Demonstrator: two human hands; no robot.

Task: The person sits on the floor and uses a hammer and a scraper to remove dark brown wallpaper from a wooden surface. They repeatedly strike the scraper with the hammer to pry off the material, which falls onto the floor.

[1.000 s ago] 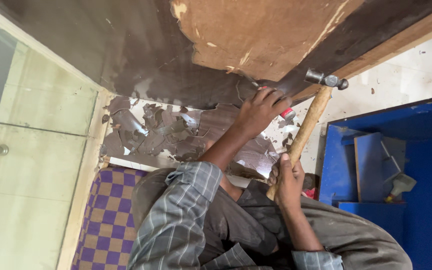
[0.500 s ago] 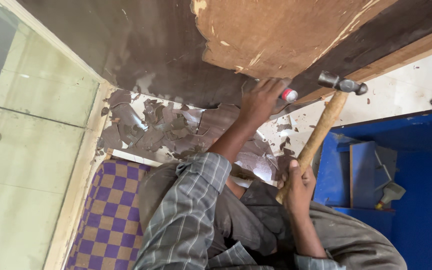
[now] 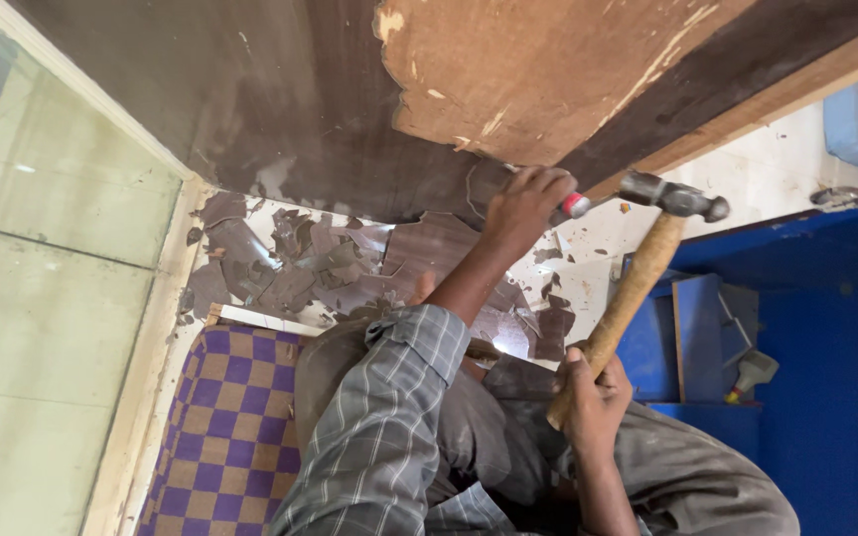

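Nearest the camera, the right hand [image 3: 593, 397] is clenched around the lower end of a hammer [image 3: 638, 288] with a pale wooden handle. The handle slants up and to the right, and the dark metal head sits at the top, just beside the red butt of the tool in the other hand; whether the two touch is hard to tell. Beside that arm, a grey checked sleeve [image 3: 389, 427] runs up to the left hand [image 3: 526, 203], which is closed tightly around a chisel-like tool [image 3: 570, 205]. Only the red end of that tool shows past the fingers; its blade is hidden by the hand, pressed in where the peeled edge of the wooden panel [image 3: 548, 69] begins.

The panel leans above the hands: part of it is bare light brown wood, the rest carries a dark veneer with a ragged edge. Below it, dark veneer scraps [image 3: 300, 263] lie scattered on the pale floor, near the left forearm. A purple checked cloth [image 3: 230, 427] lies at the lower left, partly covered by the person's knee. Further left stands a glass door [image 3: 52, 298]. On the right, a blue cabinet [image 3: 806, 347] holds a small tool too dim to identify, and is cut off by the frame edge.
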